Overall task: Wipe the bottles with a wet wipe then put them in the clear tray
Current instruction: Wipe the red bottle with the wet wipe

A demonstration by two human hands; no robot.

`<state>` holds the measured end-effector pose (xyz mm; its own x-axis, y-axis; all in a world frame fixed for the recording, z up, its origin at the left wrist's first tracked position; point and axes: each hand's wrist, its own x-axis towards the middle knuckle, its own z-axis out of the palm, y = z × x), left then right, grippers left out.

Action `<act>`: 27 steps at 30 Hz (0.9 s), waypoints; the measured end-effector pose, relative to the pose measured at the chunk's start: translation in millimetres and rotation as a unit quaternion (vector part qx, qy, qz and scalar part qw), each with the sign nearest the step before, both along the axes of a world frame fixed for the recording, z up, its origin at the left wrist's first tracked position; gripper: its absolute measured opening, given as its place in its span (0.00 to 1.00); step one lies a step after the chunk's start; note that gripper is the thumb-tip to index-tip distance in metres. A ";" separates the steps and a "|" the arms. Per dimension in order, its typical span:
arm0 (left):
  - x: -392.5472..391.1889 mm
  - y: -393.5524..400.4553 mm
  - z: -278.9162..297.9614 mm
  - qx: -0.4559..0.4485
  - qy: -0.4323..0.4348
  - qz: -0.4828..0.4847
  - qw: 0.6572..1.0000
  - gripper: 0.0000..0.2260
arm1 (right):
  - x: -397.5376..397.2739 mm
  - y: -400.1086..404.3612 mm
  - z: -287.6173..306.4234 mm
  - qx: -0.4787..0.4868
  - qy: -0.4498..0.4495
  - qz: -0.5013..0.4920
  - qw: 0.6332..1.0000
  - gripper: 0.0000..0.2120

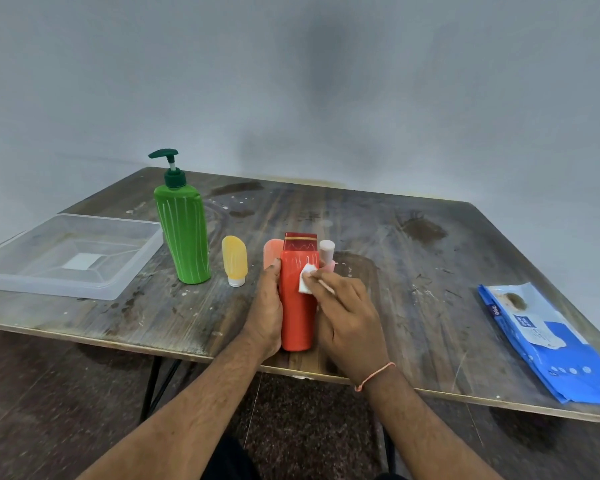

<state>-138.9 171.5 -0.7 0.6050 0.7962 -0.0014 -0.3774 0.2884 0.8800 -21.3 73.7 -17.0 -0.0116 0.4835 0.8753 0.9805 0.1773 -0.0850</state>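
Gripping red bottle [297, 299] upright, left hand [265, 306]; right hand [349, 323] pinching wet wipe [306, 283] against it.

Peach tube [272, 252] and pink bottle [327, 255] mostly hidden behind red bottle [297, 299]. Left hand [266, 310] fingers out of sight behind it. Wipes pack [548, 344] print unreadable; worktop [413, 271] right corner cropped.
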 end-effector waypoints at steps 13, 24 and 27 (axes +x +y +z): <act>1.1 0.8 -4.0 0.009 0.021 0.008 1.000 0.31 | 4.4 4.3 -1.8 0.006 0.029 -0.033 0.999 0.20; 2.7 -1.9 -2.1 0.015 0.025 0.012 0.999 0.29 | 6.9 6.0 -3.5 0.019 0.018 -0.042 0.999 0.22; 2.5 -3.8 -1.5 0.014 0.025 0.008 1.000 0.29 | 5.6 4.1 -3.0 0.023 0.009 -0.036 0.999 0.22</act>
<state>-136.3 167.7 -2.2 0.5922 0.8057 -0.0082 -0.3370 0.2570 0.9057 -15.7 77.8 -20.0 0.0389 0.4415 0.8964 0.9892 0.1096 -0.0969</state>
